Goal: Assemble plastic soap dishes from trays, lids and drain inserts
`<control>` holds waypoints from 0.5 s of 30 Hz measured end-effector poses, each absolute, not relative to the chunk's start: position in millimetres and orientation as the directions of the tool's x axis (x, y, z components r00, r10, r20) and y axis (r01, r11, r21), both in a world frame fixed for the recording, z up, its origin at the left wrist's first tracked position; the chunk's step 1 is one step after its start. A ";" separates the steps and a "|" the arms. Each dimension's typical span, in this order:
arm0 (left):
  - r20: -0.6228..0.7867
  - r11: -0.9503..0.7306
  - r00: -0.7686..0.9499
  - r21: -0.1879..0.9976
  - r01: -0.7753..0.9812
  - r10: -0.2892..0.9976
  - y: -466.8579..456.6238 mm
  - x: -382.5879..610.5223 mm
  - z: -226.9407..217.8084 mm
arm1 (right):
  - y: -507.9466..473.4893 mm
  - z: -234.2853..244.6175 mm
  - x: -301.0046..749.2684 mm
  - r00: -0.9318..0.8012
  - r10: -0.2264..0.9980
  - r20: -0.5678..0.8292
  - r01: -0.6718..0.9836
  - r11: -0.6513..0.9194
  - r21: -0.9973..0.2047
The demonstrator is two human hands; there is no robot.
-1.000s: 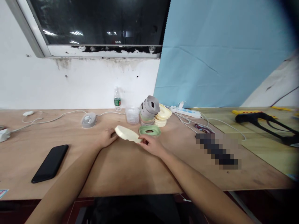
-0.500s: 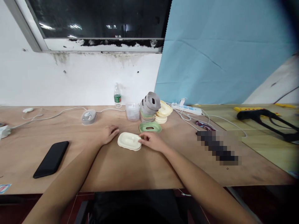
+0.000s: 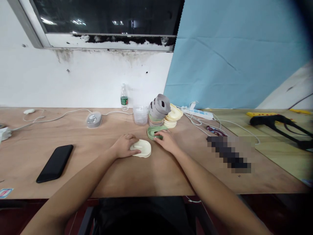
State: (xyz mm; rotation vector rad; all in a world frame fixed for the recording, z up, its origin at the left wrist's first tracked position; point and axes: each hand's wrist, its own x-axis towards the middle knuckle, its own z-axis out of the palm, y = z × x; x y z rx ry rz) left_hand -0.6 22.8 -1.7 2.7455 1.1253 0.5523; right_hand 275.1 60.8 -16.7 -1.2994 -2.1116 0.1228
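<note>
Right hand's grip (image 3: 166,141) clasps a green, oval plastic dish (image 3: 151,131) at its ten o'clock; left hand (image 3: 124,146) holds a cream, rounded plastic lid (image 3: 145,148), long axis nine-to-three, at three o'clock.

Cream lid (image 3: 145,148) and green tray (image 3: 151,131) partly hidden by hands (image 3: 123,146) (image 3: 168,142), dark object (image 3: 228,155) pixelated, window (image 3: 107,18) cropped at top

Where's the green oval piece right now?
Near the middle of the head view, the green oval piece lies partly under the right hand, in front of the gray stack and behind-right of the cream piece.
</note>
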 end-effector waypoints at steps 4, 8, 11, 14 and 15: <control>0.287 -0.703 0.643 0.252 0.665 0.710 21.9 -4.8 -0.3 | 55.1 -10.6 269.0 -0.326 0.801 0.502 0.698 0.562 -0.443; 0.296 -0.635 0.569 0.228 0.738 0.767 22.7 -5.3 -4.6 | 42.4 -2.1 260.6 -0.263 0.789 0.555 0.559 0.593 -0.579; 0.302 -0.538 0.469 0.207 0.817 0.830 21.7 -2.9 -6.0 | 31.0 -1.5 252.3 -0.243 0.784 0.571 0.441 0.614 -0.655; 0.379 -0.501 0.396 0.234 0.833 0.836 19.0 0.3 -3.2 | 18.9 -4.1 242.8 -0.276 0.790 0.547 0.334 0.613 -0.716; 0.413 -0.521 0.395 0.255 0.815 0.820 18.1 1.4 -1.6 | 14.8 -5.2 239.8 -0.304 0.788 0.535 0.297 0.612 -0.733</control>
